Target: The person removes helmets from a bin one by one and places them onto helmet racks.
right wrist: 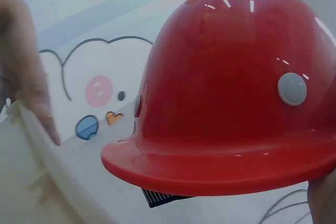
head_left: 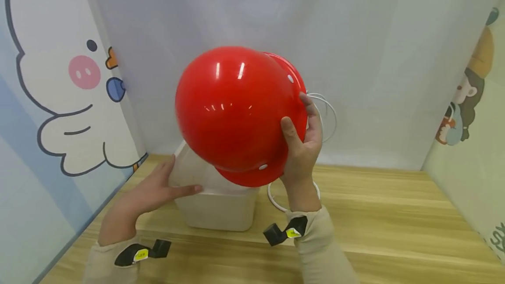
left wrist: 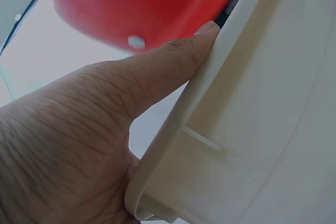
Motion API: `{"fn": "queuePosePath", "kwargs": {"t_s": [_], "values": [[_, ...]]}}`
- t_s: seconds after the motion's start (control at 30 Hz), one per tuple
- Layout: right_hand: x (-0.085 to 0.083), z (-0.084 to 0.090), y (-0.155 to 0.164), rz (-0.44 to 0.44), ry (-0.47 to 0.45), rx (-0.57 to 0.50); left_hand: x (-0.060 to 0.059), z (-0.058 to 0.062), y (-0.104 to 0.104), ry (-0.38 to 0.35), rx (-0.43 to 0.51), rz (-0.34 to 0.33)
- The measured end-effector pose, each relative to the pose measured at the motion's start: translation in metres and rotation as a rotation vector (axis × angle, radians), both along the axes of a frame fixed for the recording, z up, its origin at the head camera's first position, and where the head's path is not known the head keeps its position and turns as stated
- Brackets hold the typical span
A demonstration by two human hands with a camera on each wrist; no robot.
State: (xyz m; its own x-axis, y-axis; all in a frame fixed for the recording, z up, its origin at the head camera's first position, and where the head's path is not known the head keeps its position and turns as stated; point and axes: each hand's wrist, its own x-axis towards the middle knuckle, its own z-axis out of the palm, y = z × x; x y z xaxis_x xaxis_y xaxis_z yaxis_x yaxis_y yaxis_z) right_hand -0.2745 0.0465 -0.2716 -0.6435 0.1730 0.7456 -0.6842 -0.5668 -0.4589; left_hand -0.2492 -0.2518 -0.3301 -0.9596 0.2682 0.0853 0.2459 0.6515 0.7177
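Note:
A glossy red hard hat [head_left: 232, 104] with pale round studs is held up in the air in the head view, tilted with its brim to the right. My right hand [head_left: 301, 146] grips it by the brim, thumb on the outer side. My left hand [head_left: 151, 187] holds the rim of a white plastic bin [head_left: 221, 211], thumb along one edge and fingers at the far left side. In the left wrist view the thumb lies against the bin's rim [left wrist: 210, 72]. The hard hat hangs above the bin and hides part of its opening.
A white cable [head_left: 329, 122] loops behind the right hand and down onto the wooden table [head_left: 375, 214]. A pale curtain [head_left: 375, 78] closes off the back. Cartoon-printed panels [head_left: 51, 56] stand on both sides.

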Motion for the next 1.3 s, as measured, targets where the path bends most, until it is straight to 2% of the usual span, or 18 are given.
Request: {"fn": "queuePosePath", "kwargs": {"t_s": [0.1, 0.3, 0.43, 0.53, 0.67, 0.73, 0.8, 0.9, 0.97, 1.07, 1.3], "values": [[0.000, 0.004, 0.015, 0.032, 0.023, -0.075, -0.001, -0.001, -0.001, 0.010, 0.001, -0.009], [-0.008, 0.010, 0.052, 0.042, 0.036, -0.260, 0.002, 0.001, -0.002, 0.043, -0.109, 0.058], [-0.017, 0.007, 0.074, 0.062, 0.033, -0.336, 0.004, 0.001, -0.002, 0.037, -0.148, 0.080], [-0.025, 0.001, 0.087, 0.059, -0.014, -0.370, 0.005, 0.002, -0.002, 0.031, -0.162, 0.092], [-0.038, -0.008, 0.099, 0.022, -0.171, -0.422, 0.004, 0.002, -0.002, 0.049, -0.150, 0.075], [-0.044, -0.013, 0.103, 0.007, -0.279, -0.431, 0.003, 0.001, -0.002, 0.058, -0.134, 0.056], [-0.050, -0.018, 0.107, 0.033, -0.383, -0.422, 0.003, 0.001, -0.002, 0.068, -0.120, 0.039], [-0.055, -0.026, 0.112, 0.153, -0.500, -0.395, 0.003, 0.001, -0.001, 0.080, -0.093, 0.012], [-0.056, -0.029, 0.114, 0.235, -0.543, -0.372, 0.003, 0.001, -0.001, 0.086, -0.078, -0.002], [-0.056, -0.032, 0.118, 0.310, -0.555, -0.340, 0.004, 0.001, 0.000, 0.089, -0.086, -0.002], [-0.050, -0.029, 0.123, 0.333, -0.522, -0.246, 0.002, 0.002, 0.000, 0.099, -0.091, -0.003]]}}
